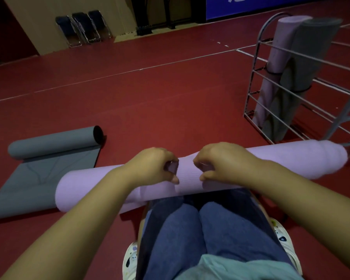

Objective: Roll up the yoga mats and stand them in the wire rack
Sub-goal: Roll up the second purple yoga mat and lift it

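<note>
knees in blue jeans (190, 229) sit nearest, on the red floor (150, 93). across them lies the rolled purple mat (271, 160), just past the knees. a grey mat (49, 158), half rolled, lies on the floor at left. the wire rack (257, 77) at right holds two upright rolled mats (287, 77). left hand (152, 166) and right hand (222, 162) have fingers clenched, each pinching a small tab of a dark strap (173, 166) on the purple mat

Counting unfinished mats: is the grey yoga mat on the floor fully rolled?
No, half rolled: the grey yoga mat has a roll at its far end, the rest spread flat.
</note>
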`<move>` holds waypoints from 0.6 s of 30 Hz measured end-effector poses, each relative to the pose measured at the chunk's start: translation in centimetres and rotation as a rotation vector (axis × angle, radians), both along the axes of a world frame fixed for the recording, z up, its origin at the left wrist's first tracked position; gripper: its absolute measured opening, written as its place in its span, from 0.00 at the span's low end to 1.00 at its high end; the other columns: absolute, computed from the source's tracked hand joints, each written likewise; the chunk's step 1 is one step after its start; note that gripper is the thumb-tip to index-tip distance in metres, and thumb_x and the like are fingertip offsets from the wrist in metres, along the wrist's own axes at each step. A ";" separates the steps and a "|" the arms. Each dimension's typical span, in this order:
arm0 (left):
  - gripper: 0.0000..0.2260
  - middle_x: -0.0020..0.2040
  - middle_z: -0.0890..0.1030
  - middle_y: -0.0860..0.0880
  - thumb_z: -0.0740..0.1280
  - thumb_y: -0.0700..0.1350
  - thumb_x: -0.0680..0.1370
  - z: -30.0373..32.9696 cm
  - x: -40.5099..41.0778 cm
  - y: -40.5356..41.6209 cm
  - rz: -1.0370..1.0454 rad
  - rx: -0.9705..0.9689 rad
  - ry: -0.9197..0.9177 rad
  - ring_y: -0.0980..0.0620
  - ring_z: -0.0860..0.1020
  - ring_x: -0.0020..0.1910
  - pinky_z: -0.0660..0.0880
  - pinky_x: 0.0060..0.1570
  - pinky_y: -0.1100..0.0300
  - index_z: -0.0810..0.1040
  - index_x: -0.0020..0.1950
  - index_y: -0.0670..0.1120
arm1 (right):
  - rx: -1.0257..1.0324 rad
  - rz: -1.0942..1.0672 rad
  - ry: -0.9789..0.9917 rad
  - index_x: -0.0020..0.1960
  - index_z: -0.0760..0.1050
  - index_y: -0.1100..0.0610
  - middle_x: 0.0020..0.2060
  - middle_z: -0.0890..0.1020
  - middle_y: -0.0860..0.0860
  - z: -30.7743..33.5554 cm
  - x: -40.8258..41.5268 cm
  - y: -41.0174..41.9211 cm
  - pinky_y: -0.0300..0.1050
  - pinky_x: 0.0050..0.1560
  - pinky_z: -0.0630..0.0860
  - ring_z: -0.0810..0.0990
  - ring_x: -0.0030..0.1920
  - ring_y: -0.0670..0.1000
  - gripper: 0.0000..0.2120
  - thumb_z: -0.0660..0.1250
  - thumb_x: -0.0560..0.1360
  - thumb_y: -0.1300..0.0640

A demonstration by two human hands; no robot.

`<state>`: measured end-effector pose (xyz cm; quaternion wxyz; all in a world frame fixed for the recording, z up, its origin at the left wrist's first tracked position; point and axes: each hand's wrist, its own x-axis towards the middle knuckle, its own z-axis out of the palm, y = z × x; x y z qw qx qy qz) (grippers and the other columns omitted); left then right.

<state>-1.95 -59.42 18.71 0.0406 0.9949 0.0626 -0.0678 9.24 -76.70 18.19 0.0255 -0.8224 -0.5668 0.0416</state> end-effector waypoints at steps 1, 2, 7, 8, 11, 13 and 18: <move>0.25 0.54 0.79 0.48 0.73 0.57 0.70 0.2 0.3 0.2 0.003 -0.008 0.015 0.46 0.76 0.53 0.72 0.51 0.54 0.76 0.64 0.50 | -0.002 -0.008 0.004 0.56 0.77 0.51 0.57 0.77 0.48 -0.5 -0.2 -0.2 0.51 0.54 0.75 0.76 0.57 0.53 0.18 0.70 0.70 0.44; 0.25 0.55 0.80 0.48 0.73 0.56 0.70 0.3 0.5 0.4 0.009 -0.021 0.030 0.47 0.76 0.53 0.72 0.52 0.54 0.76 0.65 0.50 | 0.002 -0.020 0.017 0.58 0.76 0.53 0.58 0.76 0.49 -1.2 -0.3 -0.3 0.51 0.55 0.74 0.75 0.58 0.53 0.20 0.70 0.70 0.44; 0.22 0.55 0.80 0.48 0.72 0.54 0.73 0.3 0.9 0.8 0.038 -0.108 0.066 0.47 0.76 0.53 0.73 0.53 0.52 0.76 0.64 0.48 | 0.019 -0.037 -0.017 0.63 0.73 0.53 0.62 0.75 0.50 -2.4 0.3 0.3 0.51 0.56 0.73 0.73 0.61 0.53 0.25 0.71 0.69 0.46; 0.20 0.54 0.80 0.47 0.71 0.53 0.74 0.2 1.0 0.8 0.027 -0.098 0.053 0.46 0.76 0.52 0.73 0.52 0.51 0.77 0.63 0.46 | 0.014 -0.033 -0.021 0.62 0.74 0.54 0.61 0.75 0.50 -2.1 0.6 0.5 0.51 0.55 0.74 0.74 0.60 0.53 0.25 0.72 0.69 0.45; 0.17 0.51 0.79 0.45 0.69 0.49 0.75 -0.3 0.9 0.5 -0.004 -0.003 -0.017 0.45 0.75 0.52 0.70 0.51 0.53 0.78 0.62 0.45 | -0.004 -0.040 -0.004 0.60 0.76 0.54 0.58 0.77 0.50 -1.3 1.5 1.2 0.52 0.54 0.75 0.76 0.58 0.54 0.25 0.73 0.67 0.43; 0.21 0.52 0.77 0.45 0.71 0.51 0.73 -0.8 0.5 0.4 -0.012 -0.002 -0.052 0.46 0.74 0.53 0.70 0.52 0.54 0.77 0.64 0.46 | -0.017 -0.043 0.019 0.58 0.77 0.54 0.56 0.78 0.50 -1.1 1.8 1.7 0.53 0.53 0.76 0.76 0.56 0.54 0.25 0.74 0.66 0.43; 0.34 0.55 0.72 0.47 0.75 0.55 0.68 -1.4 -0.4 0.6 -0.011 -0.007 -0.085 0.46 0.73 0.54 0.68 0.55 0.57 0.70 0.70 0.48 | -0.021 -0.042 0.098 0.60 0.78 0.51 0.56 0.80 0.47 -0.6 2.5 2.2 0.51 0.54 0.76 0.77 0.55 0.52 0.27 0.75 0.65 0.43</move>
